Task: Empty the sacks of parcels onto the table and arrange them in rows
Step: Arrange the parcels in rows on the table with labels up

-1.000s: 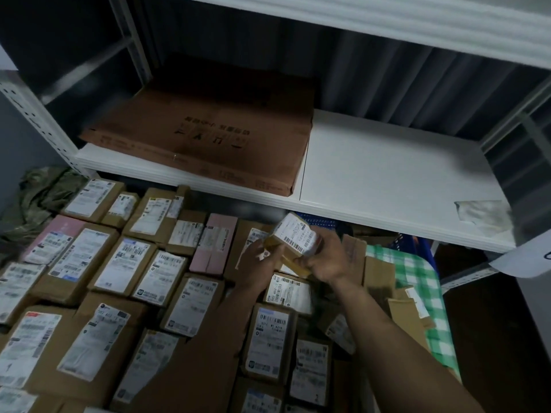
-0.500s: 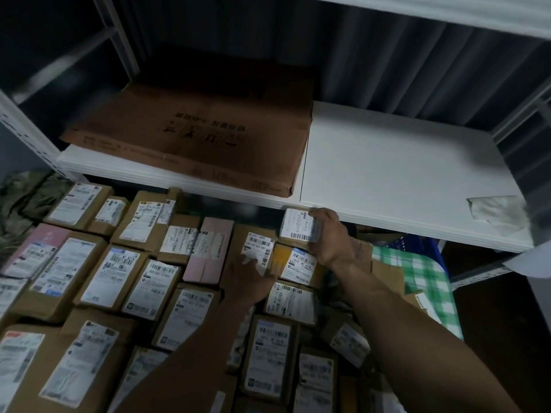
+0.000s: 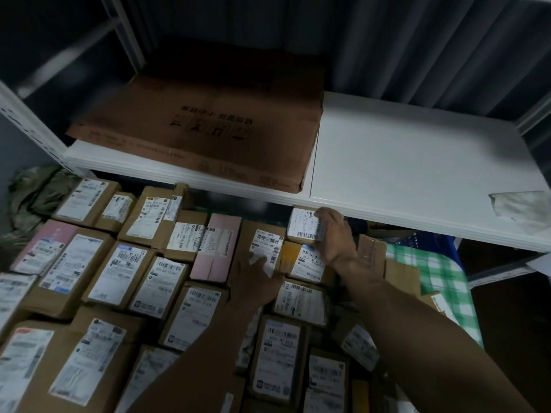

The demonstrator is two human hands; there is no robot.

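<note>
- The right hand (image 3: 335, 238) grips a small parcel (image 3: 304, 226), fingers curled over its top edge, directly beneath the front lip of the white shelf (image 3: 417, 162).
- The left hand (image 3: 256, 283) lies flat, fingers straight, on a taller parcel (image 3: 265, 242) just in front of the shelf.
- Other labelled parcels (image 3: 125, 272) lie in rows below the shelf.
- A flattened carton (image 3: 208, 129) rests on the shelf's left half.

The shelf (image 3: 417, 162) edge hides the far end of the small parcel (image 3: 304, 226); label print blurs unreadably.

Left hand (image 3: 256, 283) flat, right hand (image 3: 337, 238) curled.
</note>
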